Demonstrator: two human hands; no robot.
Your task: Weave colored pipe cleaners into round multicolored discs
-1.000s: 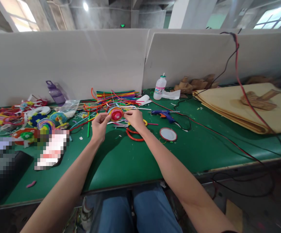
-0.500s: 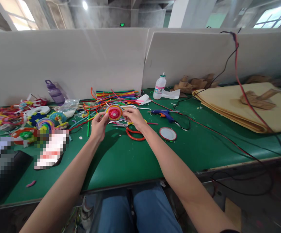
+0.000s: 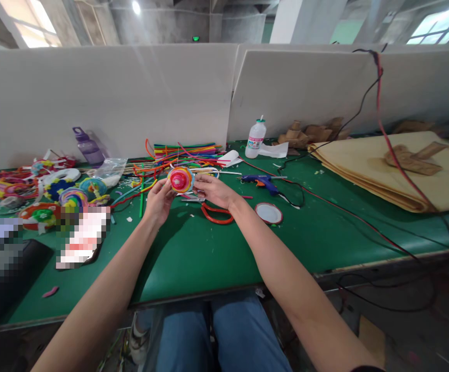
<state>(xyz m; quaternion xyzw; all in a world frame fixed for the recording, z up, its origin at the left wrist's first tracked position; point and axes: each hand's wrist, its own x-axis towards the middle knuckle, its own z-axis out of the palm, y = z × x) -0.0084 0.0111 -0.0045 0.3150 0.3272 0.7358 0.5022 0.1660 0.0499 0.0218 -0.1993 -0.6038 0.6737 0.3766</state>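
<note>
A round coil of pipe cleaners (image 3: 181, 179), red and pink in the middle with yellow and light blue at the rim, is held up over the table between both hands. My left hand (image 3: 159, 200) pinches its left edge. On the right edge, my right hand (image 3: 213, 189) is closed with its fingertips. Below the coil lie scissors with orange-red handles (image 3: 217, 215), partly covered by my right hand. Behind it are many loose pipe cleaners (image 3: 187, 150) in several colours.
A blue glue gun (image 3: 261, 182) with a cable lies to the right, near a white disc with a red rim (image 3: 268, 213). Farther back stands a white bottle (image 3: 256, 138). Finished-looking coils (image 3: 73, 199), a phone (image 3: 84, 238) and a purple bottle (image 3: 88, 147) are left.
The coil has turned and tilted slightly between my hands, showing more of its rim on the right. My right hand has shifted its hold a little.
</note>
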